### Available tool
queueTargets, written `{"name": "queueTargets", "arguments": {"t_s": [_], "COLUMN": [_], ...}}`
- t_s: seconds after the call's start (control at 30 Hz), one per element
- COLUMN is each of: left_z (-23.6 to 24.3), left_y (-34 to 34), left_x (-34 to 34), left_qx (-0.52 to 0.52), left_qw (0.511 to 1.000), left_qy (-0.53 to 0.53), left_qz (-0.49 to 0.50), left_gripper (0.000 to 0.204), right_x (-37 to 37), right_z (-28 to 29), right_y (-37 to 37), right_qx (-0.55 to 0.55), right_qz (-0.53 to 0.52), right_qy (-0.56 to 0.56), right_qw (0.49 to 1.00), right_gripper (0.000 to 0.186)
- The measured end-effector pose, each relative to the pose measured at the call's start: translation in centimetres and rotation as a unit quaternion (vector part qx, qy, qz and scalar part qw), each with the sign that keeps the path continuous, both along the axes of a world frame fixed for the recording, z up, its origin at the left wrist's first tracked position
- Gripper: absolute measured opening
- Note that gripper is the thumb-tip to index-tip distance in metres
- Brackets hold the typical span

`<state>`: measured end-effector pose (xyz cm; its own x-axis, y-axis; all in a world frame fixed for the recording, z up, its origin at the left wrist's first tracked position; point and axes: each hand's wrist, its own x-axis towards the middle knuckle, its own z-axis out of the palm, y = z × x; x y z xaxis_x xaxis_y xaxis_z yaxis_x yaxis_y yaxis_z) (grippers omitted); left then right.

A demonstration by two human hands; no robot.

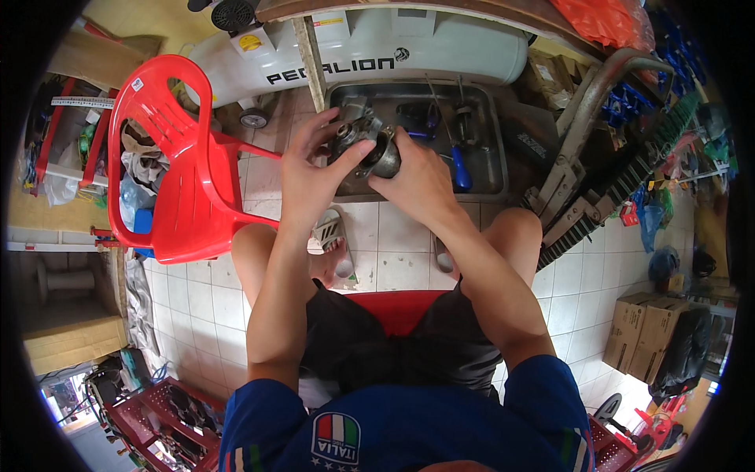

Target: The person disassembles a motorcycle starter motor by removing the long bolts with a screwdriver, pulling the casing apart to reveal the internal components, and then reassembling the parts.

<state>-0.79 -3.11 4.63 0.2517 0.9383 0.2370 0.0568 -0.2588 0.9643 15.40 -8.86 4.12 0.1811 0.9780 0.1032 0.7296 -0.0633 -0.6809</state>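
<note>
Fingers of left hand and right hand grip metal part over tray, upper centre; opposed hold likely for steadiness.

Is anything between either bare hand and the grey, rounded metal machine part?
Nothing visible: the bare left hand and bare right hand both grip the grey, rounded metal machine part. The dark rectangular metal tray lies beyond, not between them.
</note>
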Motion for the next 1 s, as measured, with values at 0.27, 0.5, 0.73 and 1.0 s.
{"name": "queueTargets", "arguments": {"t_s": [0.27,0.5,0.73,1.0], "left_z": [-0.30,-0.05,-0.06,0.00], "left_y": [0.07,-0.05,0.02,-0.23], "left_x": [0.04,0.13,0.11,0.44], "left_qx": [-0.013,-0.056,-0.087,-0.079], "left_qw": [0.999,0.995,0.992,0.994], "left_qy": [-0.044,-0.075,-0.085,-0.059], "left_qz": [0.000,-0.019,-0.029,-0.036], "left_gripper": [0.064,0.060,0.062,0.067], "right_x": [-0.01,0.02,0.10,0.00], "right_z": [0.59,0.38,0.68,0.90], "right_y": [-0.08,-0.09,-0.09,-0.24], "right_qx": [0.001,0.007,-0.013,0.011], "right_qz": [0.004,-0.001,0.000,-0.011], "right_qy": [0.018,0.021,0.018,0.011], "right_qw": [1.000,1.000,1.000,1.000], "right_gripper": [0.072,0.068,0.066,0.057]}}
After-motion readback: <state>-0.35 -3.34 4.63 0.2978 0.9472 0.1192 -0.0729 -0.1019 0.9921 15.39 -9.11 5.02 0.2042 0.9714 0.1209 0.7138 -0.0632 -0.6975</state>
